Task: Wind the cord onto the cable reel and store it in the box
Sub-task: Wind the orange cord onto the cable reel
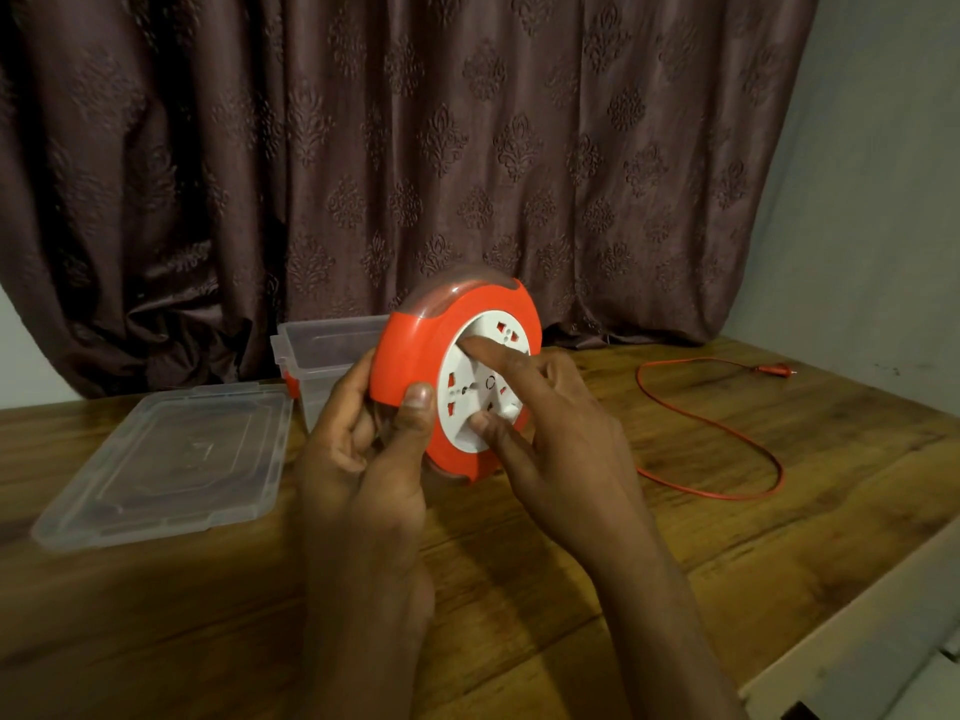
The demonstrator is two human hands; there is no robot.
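Note:
An orange cable reel (pixel 410 356) with a white socket face is held upright above the wooden table (pixel 519 589). My left hand (pixel 363 444) grips its orange rim, thumb on the front edge. My right hand (pixel 550 418) rests on the white face, with the forefinger across the top and the thumb near a small white knob. An orange cord (pixel 727 433) runs from under the reel in a loose loop over the table's right side, ending in a plug (pixel 774 370) at the far right. A clear plastic box (pixel 322 350) stands open behind the reel.
The box's clear lid (pixel 166 465) lies flat on the table at the left. A dark patterned curtain (pixel 415 148) hangs behind the table. A pale wall lies to the right, and the table's light front edge (pixel 857 615) runs along the lower right.

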